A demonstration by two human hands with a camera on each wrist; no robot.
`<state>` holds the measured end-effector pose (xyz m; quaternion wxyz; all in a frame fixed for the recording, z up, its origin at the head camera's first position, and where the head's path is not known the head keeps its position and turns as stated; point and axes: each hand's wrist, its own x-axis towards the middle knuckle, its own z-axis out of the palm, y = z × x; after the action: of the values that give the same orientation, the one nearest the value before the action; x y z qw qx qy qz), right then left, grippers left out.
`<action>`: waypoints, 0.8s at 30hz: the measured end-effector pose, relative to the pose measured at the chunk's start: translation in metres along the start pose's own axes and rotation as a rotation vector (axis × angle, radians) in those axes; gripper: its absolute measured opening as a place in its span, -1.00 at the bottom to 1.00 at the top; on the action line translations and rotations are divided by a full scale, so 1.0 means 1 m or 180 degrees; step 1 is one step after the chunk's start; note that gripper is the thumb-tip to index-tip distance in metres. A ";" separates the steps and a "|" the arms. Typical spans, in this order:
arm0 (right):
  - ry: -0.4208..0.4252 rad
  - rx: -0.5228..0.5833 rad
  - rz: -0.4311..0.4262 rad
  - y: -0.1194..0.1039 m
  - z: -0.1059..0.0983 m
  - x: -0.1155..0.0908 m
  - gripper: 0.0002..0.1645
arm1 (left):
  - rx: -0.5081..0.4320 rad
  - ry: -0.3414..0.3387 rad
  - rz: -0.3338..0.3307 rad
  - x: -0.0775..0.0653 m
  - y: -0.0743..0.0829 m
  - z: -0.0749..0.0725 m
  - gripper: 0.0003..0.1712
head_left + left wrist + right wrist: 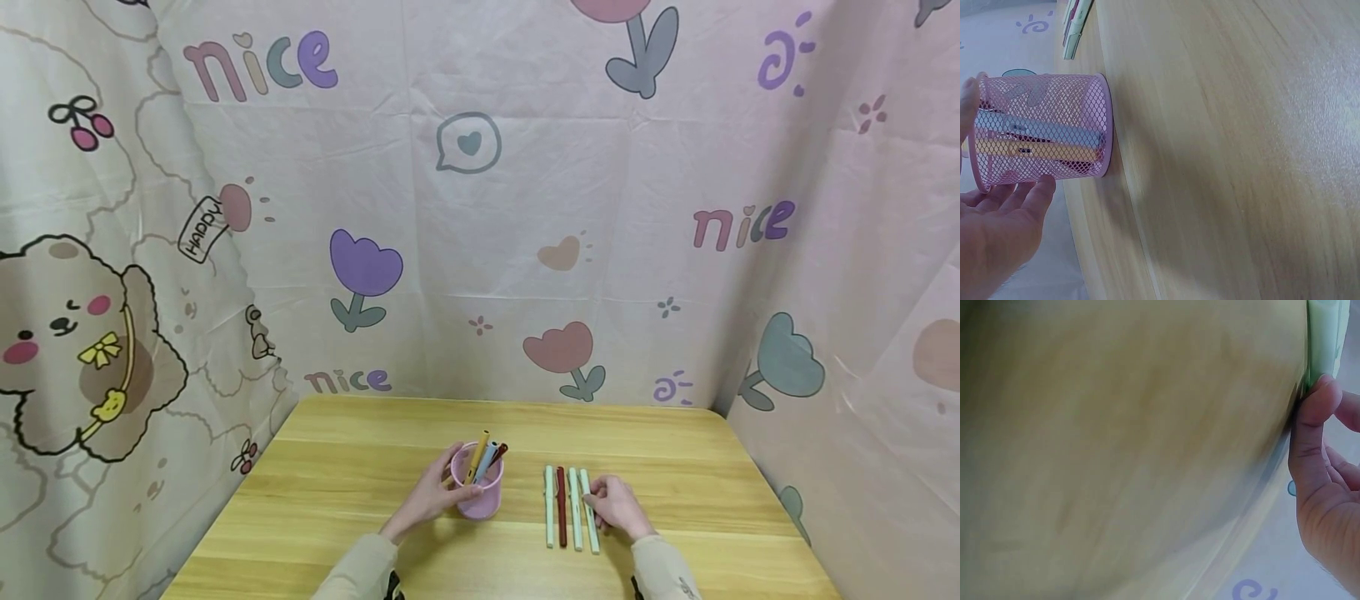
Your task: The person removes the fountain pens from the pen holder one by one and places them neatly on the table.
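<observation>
My left hand (438, 493) grips a pink mesh pen holder (482, 505) by its side, thumb across the front and fingers behind. Inside it stand a yellow pen (477, 454), a light blue pen (486, 463) and a dark red pen (501, 451); through the mesh (1041, 94) the blue and yellow ones show in the left wrist view. To the right, my right hand (617, 505) pinches the outermost pale green pen (588, 500), which lies slightly slanted on the table. In the right wrist view the thumb (1324, 403) presses against its side.
Beside the pinched pen lie two more pale green pens (550, 508) (575, 510) with a dark red pen (562, 508) between them, roughly parallel. The wooden table (360, 450) ends at a patterned cloth (465, 233) behind, with more cloth along both sides.
</observation>
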<state>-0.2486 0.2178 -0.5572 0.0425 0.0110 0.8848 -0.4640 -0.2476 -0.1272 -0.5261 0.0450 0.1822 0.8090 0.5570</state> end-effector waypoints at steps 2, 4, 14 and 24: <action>0.0024 -0.0018 0.0003 0.000 0.000 0.000 -0.88 | 0.0015 0.0000 -0.0001 0.000 0.000 0.000 0.06; 0.0046 -0.0031 0.0000 -0.001 0.000 0.001 -0.88 | 0.0012 0.0004 -0.0009 0.000 0.000 0.000 0.06; 0.0037 -0.0044 0.0045 -0.002 0.001 0.000 -0.88 | 0.0026 0.0003 0.0005 0.001 -0.002 0.001 0.08; 0.0022 -0.0020 0.0005 0.000 0.001 0.001 -0.84 | -0.0004 0.0000 -0.0007 0.001 -0.002 0.001 0.07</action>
<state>-0.2494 0.2174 -0.5581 0.0397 0.0132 0.8863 -0.4612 -0.2484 -0.1265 -0.5280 0.0457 0.1813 0.8089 0.5575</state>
